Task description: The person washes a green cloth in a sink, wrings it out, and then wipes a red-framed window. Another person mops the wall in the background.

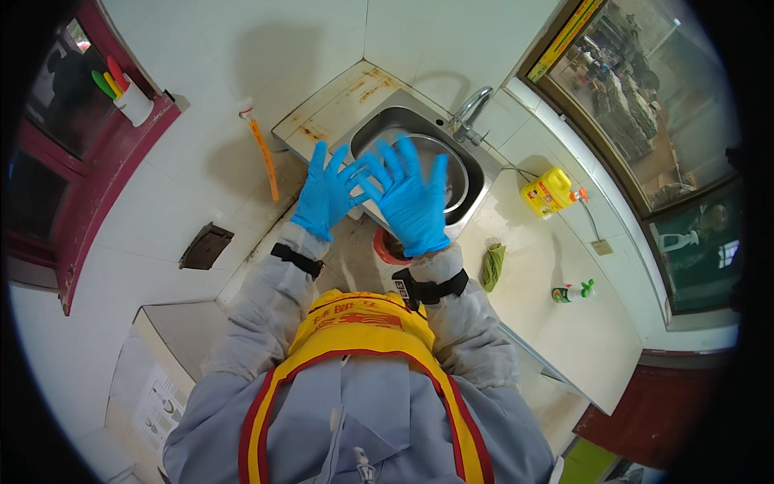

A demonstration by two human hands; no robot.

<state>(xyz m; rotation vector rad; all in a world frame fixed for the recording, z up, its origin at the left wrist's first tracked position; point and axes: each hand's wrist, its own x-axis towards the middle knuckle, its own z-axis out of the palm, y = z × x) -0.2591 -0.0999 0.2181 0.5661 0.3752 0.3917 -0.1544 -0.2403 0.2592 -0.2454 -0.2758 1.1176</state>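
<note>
My left hand (321,200), in a blue glove, is raised with its fingers spread and holds nothing. Close beside it, partly overlapping at the fingertips, my right hand (415,202) wears a matching glove; its fingers are stretched apart, slightly smeared by motion. Both hover in front of a steel sink (484,181). A round metal basin (461,165) sits inside the sink, half hidden behind the right hand. A chrome tap (469,119) rises at the sink's back right. Below the right wrist, a red bucket (388,248) shows in part.
On the counter (556,250) to the right stand a yellow jug (548,192), a crumpled green cloth (493,268) and a small green-capped bottle (571,292). An orange strip-like item (263,153) hangs on the left wall. A white cup (134,105) with coloured handles sits on the red sill.
</note>
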